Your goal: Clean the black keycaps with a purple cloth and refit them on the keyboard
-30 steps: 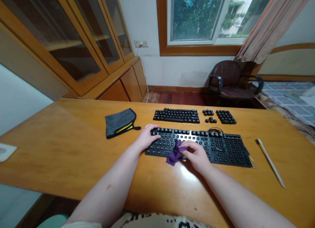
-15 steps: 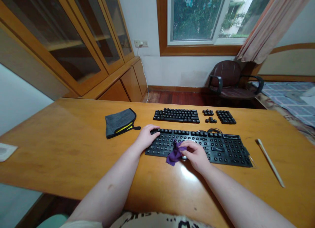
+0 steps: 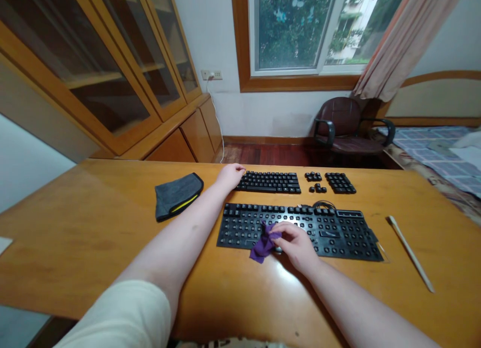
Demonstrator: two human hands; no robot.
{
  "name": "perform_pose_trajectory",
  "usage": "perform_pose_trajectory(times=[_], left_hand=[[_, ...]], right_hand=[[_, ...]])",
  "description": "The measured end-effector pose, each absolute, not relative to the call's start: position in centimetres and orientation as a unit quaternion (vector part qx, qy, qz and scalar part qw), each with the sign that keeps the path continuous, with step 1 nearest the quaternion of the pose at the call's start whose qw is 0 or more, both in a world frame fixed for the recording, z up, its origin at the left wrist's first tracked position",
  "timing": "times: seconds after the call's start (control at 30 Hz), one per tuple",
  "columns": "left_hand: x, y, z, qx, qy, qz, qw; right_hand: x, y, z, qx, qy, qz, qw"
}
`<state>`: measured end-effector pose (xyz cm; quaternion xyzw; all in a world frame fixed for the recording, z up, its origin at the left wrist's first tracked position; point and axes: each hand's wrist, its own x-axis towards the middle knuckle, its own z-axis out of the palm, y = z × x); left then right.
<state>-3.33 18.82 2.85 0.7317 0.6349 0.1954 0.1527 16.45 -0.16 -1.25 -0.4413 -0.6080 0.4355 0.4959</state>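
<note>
A black keyboard [image 3: 240, 233] lies across the desk, most of its keys bare of caps, with a row of caps along its top edge. My right hand [image 3: 298, 245] pinches a crumpled purple cloth [image 3: 261, 249] over the keyboard's lower middle. Behind the keyboard, loose black keycaps [image 3: 270, 182] are laid out in rows. My left hand [image 3: 230, 177] reaches to the left end of these rows, its fingertips drawn together at the upper corner. What they hold, if anything, is too small to make out.
A folded grey cloth [image 3: 176, 194] with a yellow inner edge lies left of my left forearm. More keycaps [image 3: 340, 183] are grouped at the back right. A thin pale stick-like brush [image 3: 411, 255] lies right of the keyboard. Beyond the desk stands a chair [image 3: 340, 122].
My left hand has left the keyboard's left end and moved away from me to the loose keycaps. My right hand stays over the keyboard with the purple cloth. The view has shifted slightly.
</note>
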Motion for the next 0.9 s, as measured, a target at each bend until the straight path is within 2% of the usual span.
perform_pose_trajectory(times=[0.27,0.9], left_hand=[[-2.5,25.1,0.8,0.747,0.639,0.104,0.151],[-1.7,25.7,0.1,0.73,0.667,0.068,0.129]], right_hand=[[16.5,-0.1,-1.5,-0.445,-0.598,0.448,0.494],[16.4,-0.1,-1.3,-0.446,-0.593,0.453,0.494]])
